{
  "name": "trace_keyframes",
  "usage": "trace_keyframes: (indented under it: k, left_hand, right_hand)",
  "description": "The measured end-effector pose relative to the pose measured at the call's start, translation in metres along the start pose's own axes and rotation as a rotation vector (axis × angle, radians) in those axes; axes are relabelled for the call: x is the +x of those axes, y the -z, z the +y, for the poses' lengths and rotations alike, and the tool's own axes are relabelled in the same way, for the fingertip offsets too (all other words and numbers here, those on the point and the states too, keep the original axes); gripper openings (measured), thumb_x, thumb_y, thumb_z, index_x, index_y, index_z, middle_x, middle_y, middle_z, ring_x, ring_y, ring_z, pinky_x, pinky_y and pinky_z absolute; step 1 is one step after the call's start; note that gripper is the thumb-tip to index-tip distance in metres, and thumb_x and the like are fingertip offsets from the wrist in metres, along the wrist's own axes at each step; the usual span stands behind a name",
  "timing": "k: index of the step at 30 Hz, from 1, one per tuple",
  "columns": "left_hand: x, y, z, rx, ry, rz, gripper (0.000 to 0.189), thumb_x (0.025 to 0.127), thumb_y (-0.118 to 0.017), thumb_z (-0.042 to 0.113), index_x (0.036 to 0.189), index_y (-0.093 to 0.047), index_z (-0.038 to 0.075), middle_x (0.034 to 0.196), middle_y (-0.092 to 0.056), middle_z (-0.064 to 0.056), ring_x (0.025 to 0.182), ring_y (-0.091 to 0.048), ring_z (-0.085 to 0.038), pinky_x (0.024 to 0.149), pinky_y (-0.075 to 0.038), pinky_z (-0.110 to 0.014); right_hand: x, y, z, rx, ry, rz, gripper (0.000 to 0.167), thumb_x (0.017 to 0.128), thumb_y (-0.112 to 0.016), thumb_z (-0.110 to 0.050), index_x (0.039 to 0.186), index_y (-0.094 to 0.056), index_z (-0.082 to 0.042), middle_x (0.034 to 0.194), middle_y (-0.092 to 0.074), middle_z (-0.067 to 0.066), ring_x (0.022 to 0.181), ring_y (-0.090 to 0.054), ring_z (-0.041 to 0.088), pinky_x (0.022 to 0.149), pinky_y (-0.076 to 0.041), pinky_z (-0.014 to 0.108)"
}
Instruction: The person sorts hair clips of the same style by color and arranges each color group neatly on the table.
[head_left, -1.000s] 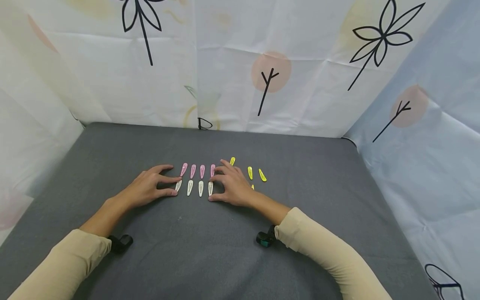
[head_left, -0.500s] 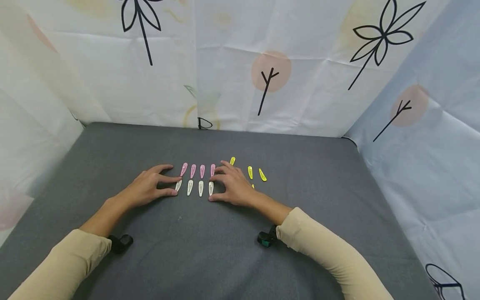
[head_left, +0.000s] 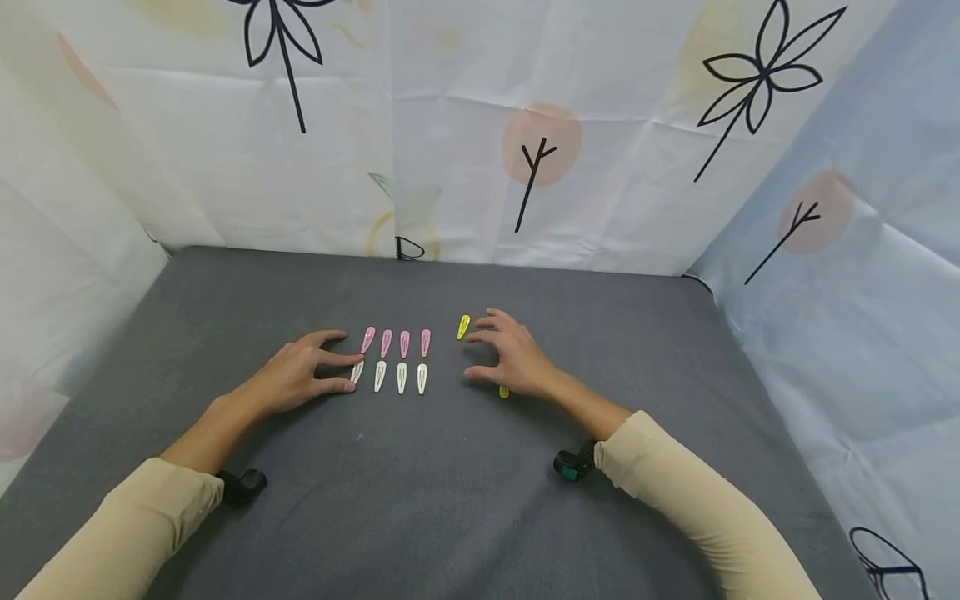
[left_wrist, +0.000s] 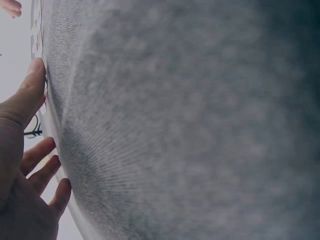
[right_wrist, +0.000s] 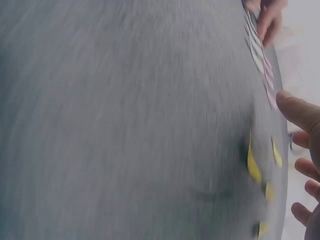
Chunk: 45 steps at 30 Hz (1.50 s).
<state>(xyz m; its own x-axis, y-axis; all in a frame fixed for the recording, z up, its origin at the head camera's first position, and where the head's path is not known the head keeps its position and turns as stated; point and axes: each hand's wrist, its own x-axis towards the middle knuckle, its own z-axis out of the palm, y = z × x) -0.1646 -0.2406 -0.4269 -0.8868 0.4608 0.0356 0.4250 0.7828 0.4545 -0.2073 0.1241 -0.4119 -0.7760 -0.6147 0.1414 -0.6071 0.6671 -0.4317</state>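
White hair clips [head_left: 380, 376] lie in a row on the grey cloth, with a row of pink hair clips [head_left: 386, 342] just behind them. My left hand [head_left: 300, 372] rests at the left end, thumb and index fingertips at the two ends of the leftmost white clip [head_left: 357, 372]. To the right, my right hand [head_left: 517, 358] hovers with fingers spread and nothing between them. One yellow hair clip [head_left: 463, 327] lies beyond its fingertips, another yellow clip [head_left: 504, 391] shows below the palm. Several yellow clips [right_wrist: 254, 167] appear in the right wrist view; the hand hides some from the head camera.
The dark grey cloth [head_left: 420, 500] covers the table. A white printed curtain [head_left: 465, 150] rises along the back edge, with more fabric at the left and right sides. Each wrist carries a black camera [head_left: 573, 464].
My right hand has left the rightmost white clip and moved right, over the yellow clips. That white clip and its pink neighbour are now uncovered. My left hand has stayed put.
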Motion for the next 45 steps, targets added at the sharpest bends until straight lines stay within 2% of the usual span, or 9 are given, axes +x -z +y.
trace_keyframes:
  k: [5, 10, 19, 26, 34, 45]
  left_hand:
    - [0.0, 0.001, 0.001, 0.002, 0.001, -0.007, 0.053, 0.087, -0.076, 0.042, 0.133, -0.066, 0.017, 0.147, -0.044, -0.025, 0.134, -0.04, -0.046, 0.101, -0.03, -0.069]
    - [0.0, 0.002, 0.002, -0.002, 0.009, -0.018, 0.053, 0.087, -0.077, 0.039, 0.133, -0.066, 0.018, 0.148, -0.044, -0.024, 0.135, -0.04, -0.045, 0.102, -0.03, -0.068]
    - [-0.001, 0.003, 0.003, -0.001, -0.002, -0.013, 0.054, 0.087, -0.074, 0.045, 0.134, -0.066, 0.017, 0.147, -0.045, -0.025, 0.134, -0.04, -0.047, 0.101, -0.029, -0.069]
    - [-0.001, 0.003, 0.002, 0.01, -0.017, -0.006, 0.054, 0.087, -0.075, 0.044, 0.133, -0.067, 0.017, 0.145, -0.046, -0.026, 0.133, -0.041, -0.047, 0.1, -0.031, -0.07]
    - [-0.001, 0.001, 0.001, 0.008, -0.015, -0.001, 0.054, 0.087, -0.074, 0.045, 0.133, -0.067, 0.018, 0.146, -0.045, -0.025, 0.134, -0.041, -0.046, 0.1, -0.03, -0.071]
    - [-0.001, -0.001, -0.001, 0.015, -0.008, -0.002, 0.053, 0.087, -0.076, 0.042, 0.134, -0.066, 0.019, 0.147, -0.045, -0.024, 0.135, -0.04, -0.046, 0.1, -0.03, -0.07]
  right_hand:
    - [-0.014, 0.011, 0.022, -0.001, -0.045, 0.036, 0.052, 0.083, -0.083, -0.032, 0.125, -0.069, -0.006, 0.139, -0.054, 0.017, 0.145, -0.03, 0.035, 0.106, -0.028, 0.067]
    - [-0.029, 0.017, 0.042, -0.048, -0.066, 0.087, 0.047, 0.083, -0.083, -0.026, 0.124, -0.069, -0.006, 0.137, -0.056, 0.018, 0.143, -0.032, 0.038, 0.105, -0.031, 0.065]
    - [-0.045, 0.019, 0.057, -0.064, -0.12, 0.132, 0.044, 0.083, -0.083, -0.026, 0.119, -0.071, -0.005, 0.133, -0.058, 0.018, 0.141, -0.035, 0.039, 0.105, -0.029, 0.069]
    - [-0.049, 0.02, 0.059, -0.077, -0.151, 0.147, 0.041, 0.085, -0.081, -0.026, 0.118, -0.071, -0.004, 0.132, -0.059, 0.017, 0.14, -0.037, 0.038, 0.105, -0.032, 0.065]
    - [-0.051, 0.022, 0.069, -0.066, -0.157, 0.179, 0.036, 0.086, -0.08, -0.021, 0.116, -0.072, -0.003, 0.129, -0.061, 0.018, 0.136, -0.041, 0.039, 0.103, -0.032, 0.067]
    - [-0.039, 0.023, 0.072, -0.097, -0.233, 0.188, 0.035, 0.089, -0.078, -0.024, 0.116, -0.071, -0.002, 0.127, -0.061, 0.019, 0.134, -0.043, 0.039, 0.103, -0.034, 0.063]
